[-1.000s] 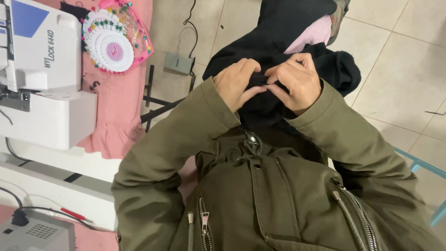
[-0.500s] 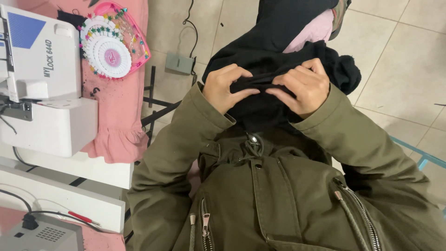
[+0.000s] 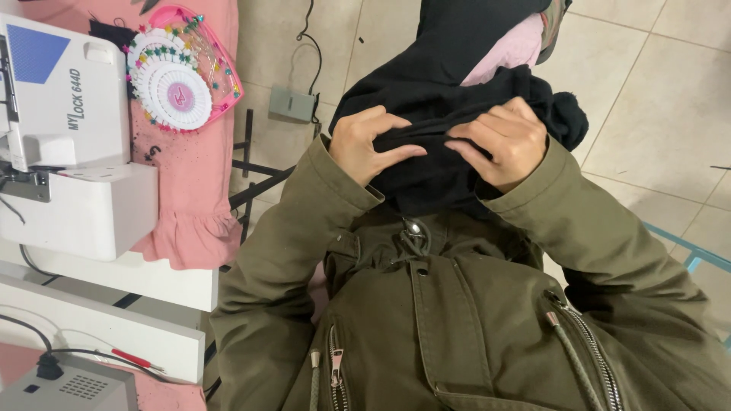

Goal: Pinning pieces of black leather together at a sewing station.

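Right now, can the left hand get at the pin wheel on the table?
Probably yes. The left hand grips the black cloth, so it must let go first. The pin wheel lies uncovered on the pink cloth, with only open floor between.

sewing machine (image 3: 68, 129) left of garment (image 3: 449, 122)

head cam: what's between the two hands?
Only black fabric: a bunched fold spans from the left hand to the right hand, both pinching it. Shows in the head view.
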